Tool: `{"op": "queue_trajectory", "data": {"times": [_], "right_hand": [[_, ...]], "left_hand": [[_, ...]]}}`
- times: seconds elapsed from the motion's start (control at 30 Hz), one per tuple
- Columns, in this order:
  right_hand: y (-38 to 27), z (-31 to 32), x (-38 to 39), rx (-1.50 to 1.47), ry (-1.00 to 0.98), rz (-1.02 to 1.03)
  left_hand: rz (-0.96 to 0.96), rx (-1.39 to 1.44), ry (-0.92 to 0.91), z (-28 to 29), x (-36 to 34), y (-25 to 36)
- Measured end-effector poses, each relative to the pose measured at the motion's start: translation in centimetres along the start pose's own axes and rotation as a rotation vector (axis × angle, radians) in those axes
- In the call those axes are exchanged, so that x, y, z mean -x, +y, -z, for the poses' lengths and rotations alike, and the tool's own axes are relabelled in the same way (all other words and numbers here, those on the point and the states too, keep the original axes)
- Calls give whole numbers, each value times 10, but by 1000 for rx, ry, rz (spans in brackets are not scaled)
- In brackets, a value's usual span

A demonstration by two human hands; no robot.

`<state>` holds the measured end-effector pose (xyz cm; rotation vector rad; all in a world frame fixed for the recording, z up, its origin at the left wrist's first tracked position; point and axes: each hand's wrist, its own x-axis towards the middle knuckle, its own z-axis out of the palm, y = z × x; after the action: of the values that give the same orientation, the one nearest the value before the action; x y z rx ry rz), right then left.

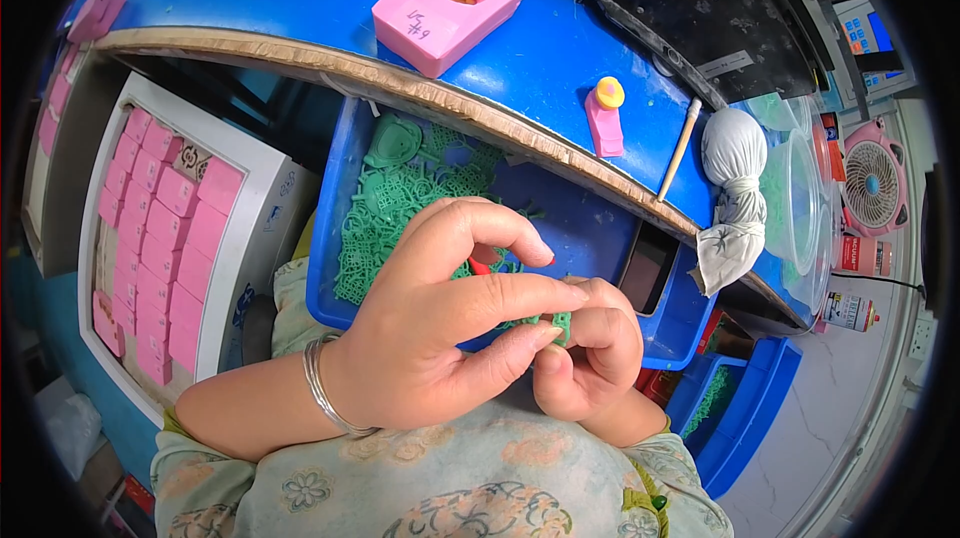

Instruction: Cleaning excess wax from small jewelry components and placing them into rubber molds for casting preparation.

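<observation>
My left hand (450, 303), with silver bangles at the wrist, meets my right hand (598, 353) over a blue tray. Both pinch a small green openwork piece (562, 326) between thumb and fingers; most of it is hidden by the fingers. Something red (485, 260) shows behind my left fingers, too covered to name. Beneath my hands the blue tray (325, 263) holds a heap of green lattice-like pieces (385, 223) at its left side. A dark phone-like slab (650, 268) lies at the tray's right end.
The blue worktop (300, 3) bears a pink block (450, 8), a small pink piece with a yellow knob (605, 123), a wooden-handled brush (680, 150) and a tied white cloth bag (735, 188). A drawer of pink blocks (150, 238) stands left; a blue bin (745, 428) right.
</observation>
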<state>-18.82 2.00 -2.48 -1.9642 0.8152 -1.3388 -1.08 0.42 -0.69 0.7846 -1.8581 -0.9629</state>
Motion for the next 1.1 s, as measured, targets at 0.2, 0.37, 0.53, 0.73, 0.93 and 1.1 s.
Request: {"op": "queue_trajectory", "data": {"times": [0.2, 0.37, 0.53, 0.73, 0.93, 1.1], "right_hand": [[1, 1, 0, -17, -20, -1], [2, 0, 1, -23, -18, 0], [1, -2, 2, -71, -17, -40], [1, -4, 6, -477, 15, -280], [-8, -2, 5, -1016, 3, -595], [-7, 3, 3, -1105, -122, -686]], "left_hand": [[8, 8, 18, -1, 1, 0], [6, 10, 24, 0, 2, 0], [8, 9, 36, -1, 2, 0], [20, 89, 30, 3, -1, 4], [-16, 94, 19, 1, 1, -3], [-29, 64, 25, -1, 0, -2]]}}
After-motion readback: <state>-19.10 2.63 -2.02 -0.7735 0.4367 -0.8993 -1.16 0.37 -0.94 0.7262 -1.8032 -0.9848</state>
